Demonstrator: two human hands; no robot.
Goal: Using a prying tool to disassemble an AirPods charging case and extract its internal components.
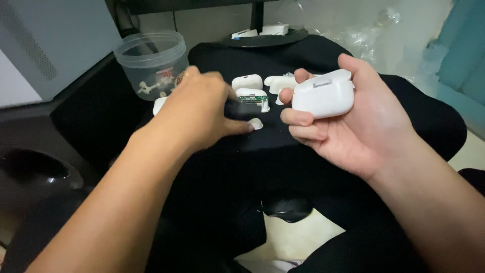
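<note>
I'm holding the case (323, 94) in my right hand (353, 121), fingers curled round it; my left hand (199, 108), loosely closed and empty, is reaching, a small white piece (256, 123) lying just beyond its fingertips.

Single head view only, worn on the person's head. Looks down and forward over both forearms onto a black cloth (283, 146) spread over the work surface. Sits close: left hand (199, 108) and right hand (348, 114) fill the middle of the frame. Reaches as far as a clear plastic jar (151, 63) and a monitor stand (260, 30) at the top edge (no second view to compare).
</note>
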